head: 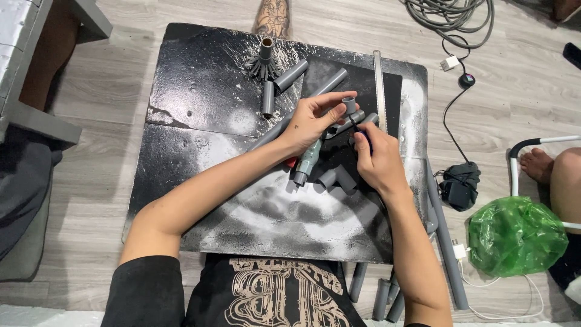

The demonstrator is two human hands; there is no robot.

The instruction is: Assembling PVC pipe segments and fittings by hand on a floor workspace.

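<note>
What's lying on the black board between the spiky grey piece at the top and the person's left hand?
In the head view, two short grey pipe pieces lie between the spiky grey piece and the left hand, one upright in the picture, one slanted.

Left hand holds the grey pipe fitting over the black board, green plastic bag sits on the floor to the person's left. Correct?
Not quite. The head view shows the green plastic bag on the floor to the person's right, not left. The left hand does hold the grey pipe fitting over the black board.
</note>
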